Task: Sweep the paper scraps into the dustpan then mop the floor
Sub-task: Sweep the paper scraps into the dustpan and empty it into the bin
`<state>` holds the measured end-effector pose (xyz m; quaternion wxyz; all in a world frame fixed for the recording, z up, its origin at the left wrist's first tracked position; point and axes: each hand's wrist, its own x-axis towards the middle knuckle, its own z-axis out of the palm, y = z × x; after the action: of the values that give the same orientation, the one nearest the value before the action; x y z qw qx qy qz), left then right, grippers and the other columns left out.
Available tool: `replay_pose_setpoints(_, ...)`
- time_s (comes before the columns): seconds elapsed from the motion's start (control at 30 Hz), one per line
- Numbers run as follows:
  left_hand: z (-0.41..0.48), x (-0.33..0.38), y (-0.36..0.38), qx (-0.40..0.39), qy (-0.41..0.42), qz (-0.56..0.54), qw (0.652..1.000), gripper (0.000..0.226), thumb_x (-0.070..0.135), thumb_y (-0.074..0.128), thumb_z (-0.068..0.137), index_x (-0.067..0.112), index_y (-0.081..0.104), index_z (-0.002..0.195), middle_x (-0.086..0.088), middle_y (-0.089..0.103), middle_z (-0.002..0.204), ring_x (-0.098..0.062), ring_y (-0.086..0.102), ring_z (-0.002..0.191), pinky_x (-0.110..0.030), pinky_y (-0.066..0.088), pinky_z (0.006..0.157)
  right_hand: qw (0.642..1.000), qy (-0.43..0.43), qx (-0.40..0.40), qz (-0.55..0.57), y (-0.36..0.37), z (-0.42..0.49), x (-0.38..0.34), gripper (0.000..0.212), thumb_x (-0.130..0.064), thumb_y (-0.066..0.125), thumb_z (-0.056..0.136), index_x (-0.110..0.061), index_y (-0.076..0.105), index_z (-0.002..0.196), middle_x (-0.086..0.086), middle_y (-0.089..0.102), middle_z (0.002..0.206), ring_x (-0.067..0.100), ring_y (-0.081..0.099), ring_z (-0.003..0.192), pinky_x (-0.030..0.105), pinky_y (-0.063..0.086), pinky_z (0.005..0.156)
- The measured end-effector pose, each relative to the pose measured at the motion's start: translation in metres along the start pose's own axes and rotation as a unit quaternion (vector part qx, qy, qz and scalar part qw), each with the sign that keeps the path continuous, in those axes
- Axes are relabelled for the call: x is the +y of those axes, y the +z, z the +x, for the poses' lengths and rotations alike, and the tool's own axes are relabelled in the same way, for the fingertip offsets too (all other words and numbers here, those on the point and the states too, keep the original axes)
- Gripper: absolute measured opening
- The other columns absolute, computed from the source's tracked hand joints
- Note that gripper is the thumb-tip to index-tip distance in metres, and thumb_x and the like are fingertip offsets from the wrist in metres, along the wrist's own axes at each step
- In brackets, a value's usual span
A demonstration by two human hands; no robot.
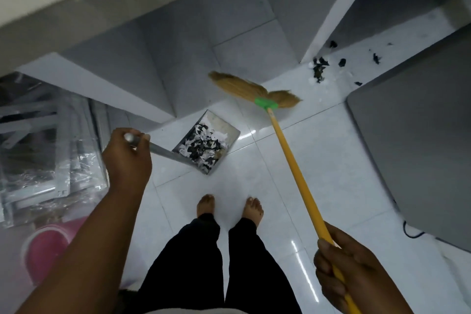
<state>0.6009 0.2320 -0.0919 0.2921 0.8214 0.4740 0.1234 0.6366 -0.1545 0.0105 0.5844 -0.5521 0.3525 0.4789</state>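
My left hand [127,158] grips the grey handle of a metal dustpan [224,120], which holds a heap of black and white paper scraps [204,146]. My right hand [356,273] grips the yellow stick of a broom [293,160]. Its straw head [244,88] with a green collar is raised beyond the dustpan. More dark and white scraps [319,69] lie on the white tiled floor [318,160] in the far right corner, beside a wall edge.
A grey step or ledge [122,79] runs along the left behind the dustpan. Plastic-wrapped frames [38,150] and a pink bucket [48,245] sit at the left. A grey cabinet [418,140] stands at the right with a black cable [410,232] below it. My bare feet [229,209] stand on the tiles.
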Motion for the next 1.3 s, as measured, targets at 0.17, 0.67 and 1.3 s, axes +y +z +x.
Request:
replay_pose_setpoints(0.17, 0.019, 0.051, 0.035, -0.036, 0.039, -0.014, 0.998, 0.012, 0.017, 0.069, 0.091, 0.011, 0.06, 0.097, 0.001, 0.062, 0.089, -0.011, 0.057, 0.083, -0.012, 0.039, 0.068, 0.997, -0.053, 0.047, -0.032, -0.012, 0.002, -0.012, 0.03, -0.003, 0.064, 0.088, -0.02, 0.07, 0.112, 0.022, 0.056, 0.067, 0.023, 0.038, 0.038, 0.025, 0.035, 0.039)
replay_pose_setpoints(0.67, 0.089, 0.189, 0.141, -0.188, 0.187, -0.05, 0.963, 0.011, 0.011, 0.071, 0.089, 0.011, 0.06, 0.09, 0.001, 0.062, 0.083, -0.012, 0.057, 0.075, 0.004, 0.037, 0.064, 0.96, -0.126, 0.21, -0.138, 0.007, 0.037, -0.137, 0.018, -0.015, 0.062, 0.091, -0.022, 0.065, 0.106, -0.004, 0.05, 0.055, 0.013, 0.044, 0.039, 0.03, 0.048, 0.041)
replay_pose_setpoints(1.3, 0.081, 0.324, 0.274, -0.222, 0.226, 0.004, 0.949, 0.014, 0.015, 0.07, 0.09, 0.017, 0.056, 0.091, 0.001, 0.063, 0.085, -0.011, 0.059, 0.077, -0.008, 0.039, 0.066, 0.942, -0.242, 0.233, -0.02, -0.116, 0.168, -0.349, 0.016, -0.015, 0.059, 0.093, 0.002, 0.059, 0.094, 0.011, 0.049, 0.057, 0.016, 0.047, 0.044, 0.024, 0.044, 0.042)
